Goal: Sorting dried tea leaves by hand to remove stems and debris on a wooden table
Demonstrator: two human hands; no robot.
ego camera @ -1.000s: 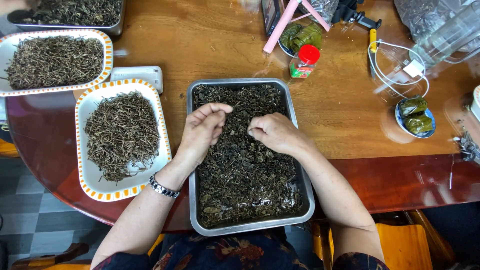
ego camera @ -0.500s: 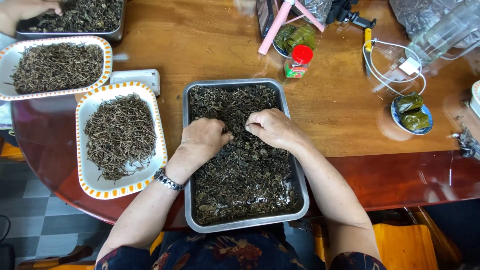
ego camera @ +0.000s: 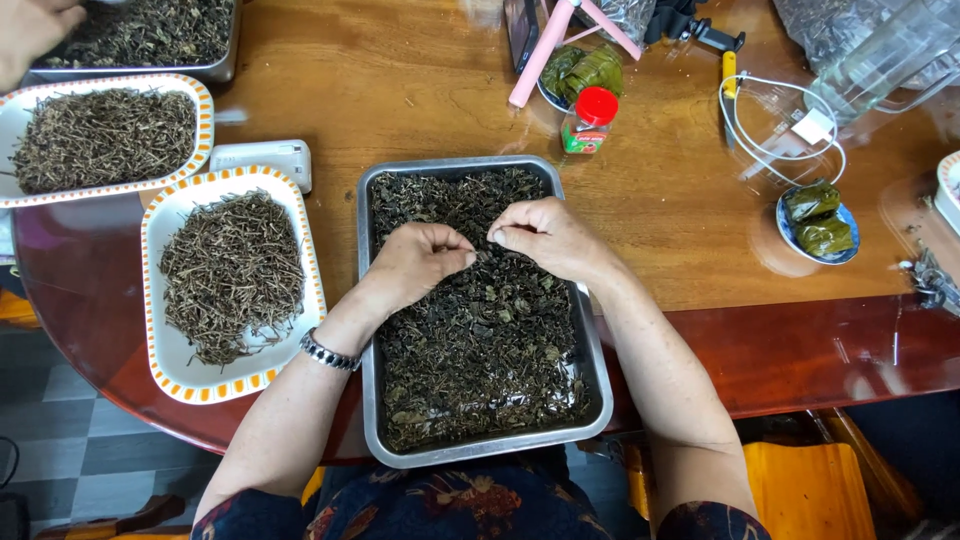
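A steel tray (ego camera: pixel 366 300) full of dark dried leaves (ego camera: pixel 480 350) lies in front of me on the wooden table. My left hand (ego camera: pixel 415 262) hovers over the tray's upper middle with its fingers curled and pinched together. My right hand (ego camera: pixel 545 238) is beside it, fingertips pinched on a small bit of leaf or stem. The two hands' fingertips nearly meet. A metal watch band sits on my left wrist.
Two white dishes with orange rims (ego camera: pixel 228 385) (ego camera: pixel 205 115) at the left hold piles of thin dried stems. Another person's hand (ego camera: pixel 35 28) reaches into a second steel tray (ego camera: pixel 200 70) at the top left. A red-capped jar (ego camera: pixel 585 122), a white cable (ego camera: pixel 780 135) and leaf-wrapped parcels on a small plate (ego camera: pixel 818 230) lie beyond.
My left hand went down into the leaves, then rose with its fingers pinched. My right hand shifted a little up and left, closer to the left hand.
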